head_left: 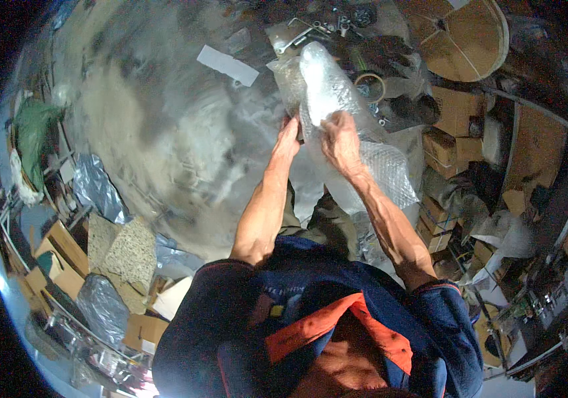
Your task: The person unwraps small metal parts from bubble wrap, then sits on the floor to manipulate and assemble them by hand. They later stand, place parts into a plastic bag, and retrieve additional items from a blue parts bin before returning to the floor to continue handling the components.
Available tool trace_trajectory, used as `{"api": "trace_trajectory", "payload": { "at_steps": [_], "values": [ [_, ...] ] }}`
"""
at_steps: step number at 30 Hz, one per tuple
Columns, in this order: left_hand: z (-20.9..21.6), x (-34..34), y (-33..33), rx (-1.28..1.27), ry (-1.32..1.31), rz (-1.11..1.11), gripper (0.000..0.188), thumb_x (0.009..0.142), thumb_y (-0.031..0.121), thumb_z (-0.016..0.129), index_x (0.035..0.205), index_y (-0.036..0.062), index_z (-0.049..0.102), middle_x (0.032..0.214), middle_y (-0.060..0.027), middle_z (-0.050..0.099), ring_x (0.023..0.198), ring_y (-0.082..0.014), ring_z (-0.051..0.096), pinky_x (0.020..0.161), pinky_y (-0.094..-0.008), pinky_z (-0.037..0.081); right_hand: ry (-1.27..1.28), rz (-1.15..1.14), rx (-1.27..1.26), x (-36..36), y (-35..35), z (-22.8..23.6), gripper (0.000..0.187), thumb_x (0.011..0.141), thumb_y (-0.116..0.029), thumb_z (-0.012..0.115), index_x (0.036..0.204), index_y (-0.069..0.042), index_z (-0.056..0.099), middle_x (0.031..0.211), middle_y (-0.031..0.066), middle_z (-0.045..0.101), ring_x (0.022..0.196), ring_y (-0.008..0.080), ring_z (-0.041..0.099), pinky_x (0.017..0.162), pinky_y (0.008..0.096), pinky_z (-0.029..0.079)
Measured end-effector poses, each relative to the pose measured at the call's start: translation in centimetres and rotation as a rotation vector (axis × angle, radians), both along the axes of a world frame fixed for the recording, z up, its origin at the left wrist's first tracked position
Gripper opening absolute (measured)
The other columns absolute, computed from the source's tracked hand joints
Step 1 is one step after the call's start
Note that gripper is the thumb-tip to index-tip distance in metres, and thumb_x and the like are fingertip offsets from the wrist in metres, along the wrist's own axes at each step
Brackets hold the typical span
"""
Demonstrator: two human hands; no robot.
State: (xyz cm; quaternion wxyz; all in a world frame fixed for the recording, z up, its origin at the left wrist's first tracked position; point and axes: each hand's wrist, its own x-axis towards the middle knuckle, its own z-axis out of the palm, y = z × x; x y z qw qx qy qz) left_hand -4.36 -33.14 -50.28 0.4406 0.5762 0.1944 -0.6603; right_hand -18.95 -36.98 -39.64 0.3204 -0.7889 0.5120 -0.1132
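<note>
A person looked down at both bare arms stretched forward. The left hand [288, 140] pinched one edge of a bubble-wrap bundle [327, 93]; the right hand [340, 139] lay closed over its front. The wrapping seemed partly done, a loose sheet [390, 174] trailing below. Cardboard boxes [453, 132] crowded the right.

The scene was dim and bluish, with heavy noise throughout. The strongest light fell on the bubble wrap [327, 89], whose upper bulge glared nearly white, and a pale overexposed strip ran along the lower left rim. The concrete floor [164, 132] was smeared by motion blur, its texture streaked into swirls. Fisheye distortion bent the cardboard boxes [453, 109] and shelves into arcs near the edges, and the corners dropped to black. The right side lay in deep shadow.
</note>
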Motion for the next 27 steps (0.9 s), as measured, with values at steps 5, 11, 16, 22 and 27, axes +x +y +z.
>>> {"api": "trace_trajectory", "payload": {
  "at_steps": [5,11,16,22,27],
  "values": [
    [-1.3,0.3,0.2,-0.087,-0.041,-0.063,0.034,0.094,0.023,0.065,0.122,0.0028,0.061,0.111,-0.0080,0.067,0.097,-0.0215,0.063,0.078,-0.0351,0.052,-0.073,-0.061,0.088,1.2,-2.3,-0.3,0.021,0.079,-0.003,0.067,0.099,0.003,0.067,0.121,0.0246,0.058,0.104,0.0438,0.060,0.087,0.0494,0.050],
    [-3.3,-0.8,1.3,-0.086,-0.190,0.043,0.036,0.092,0.029,0.067,0.122,0.0097,0.061,0.104,-0.0040,0.067,0.092,-0.0187,0.063,0.075,-0.0363,0.051,-0.252,-0.084,0.279,2.5,-2.7,0.7,0.015,0.085,-0.007,0.065,0.092,0.006,0.061,0.138,0.0240,0.057,0.109,0.0433,0.064,0.090,0.0416,0.050],
    [-6.5,-1.2,2.1,-0.178,0.025,0.152,0.055,0.092,0.045,0.066,0.133,0.0108,0.054,0.122,-0.0054,0.061,0.110,-0.0200,0.058,0.090,-0.0367,0.050,-0.218,0.150,0.260,2.6,-2.1,1.1,0.015,0.085,-0.006,0.065,0.089,0.007,0.059,0.141,0.0303,0.050,0.119,0.0441,0.059,0.093,0.0422,0.050],
    [-1.8,-0.3,1.6,-0.101,-0.028,0.110,0.069,0.095,0.060,0.052,0.140,0.0072,0.051,0.135,-0.0080,0.057,0.123,-0.0227,0.051,0.104,-0.0392,0.040,-0.021,0.263,0.275,3.3,-1.1,0.4,0.016,0.079,-0.001,0.063,0.094,0.003,0.061,0.140,0.0316,0.049,0.107,0.0458,0.062,0.089,0.0477,0.052],
    [5.2,0.5,-0.6,-0.174,0.023,0.044,0.078,0.085,0.061,0.065,0.138,0.0048,0.051,0.131,-0.0121,0.057,0.120,-0.0244,0.052,0.102,-0.0401,0.041,0.070,0.335,0.134,3.8,0.2,0.3,0.025,0.079,-0.006,0.058,0.098,0.010,0.060,0.121,0.0316,0.059,0.097,0.0426,0.065,0.082,0.0508,0.054]
  ]
}}
